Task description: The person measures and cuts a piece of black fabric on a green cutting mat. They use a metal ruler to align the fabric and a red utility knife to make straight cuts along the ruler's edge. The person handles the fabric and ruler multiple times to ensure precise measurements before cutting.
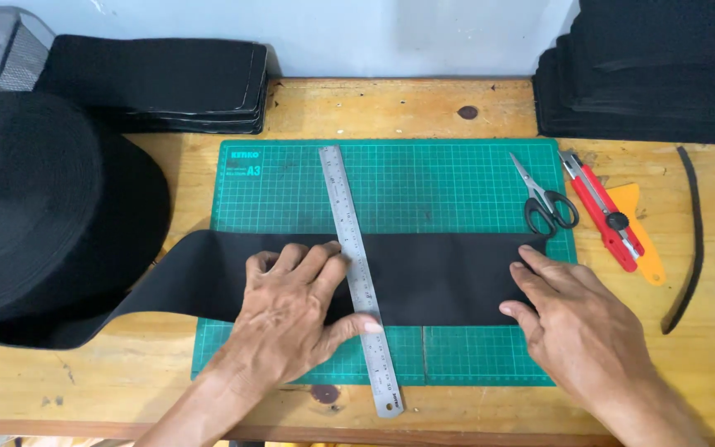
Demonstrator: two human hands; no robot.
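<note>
A wide black strap (pixel 432 277) lies flat across the lower middle of the frame, running from a big black roll (pixel 43 215) at the left edge over a green cutting mat (pixel 424 182) to its free end near the mat's right border; a steel ruler (pixel 357 265) lies on top of the strap, slanting slightly from the mat's upper middle down past its lower edge, and crossing the band near its centre; the left hand (pixel 291 310) rests palm down with fingers spread, flat on the strap just left of the ruler, the thumb and fingertips touching the ruler's edge, holding nothing in a grasp; the right hand (pixel 573 319) lies flat and open at the lower right, its fingertips pressing the strap's free end, also gripping nothing; just above that end, black-handled scissors (pixel 546 199) lie on the mat's right part; beside them on the bare wooden table (pixel 391 108), a red utility knife (pixel 610 217) lies partly over an orange piece (pixel 640 228); further right a thin curved black strip (pixel 688 240) lies on the wood; stacks of black cut pieces sit in the upper left (pixel 159 83) and the upper right (pixel 655 70) corners.
</note>
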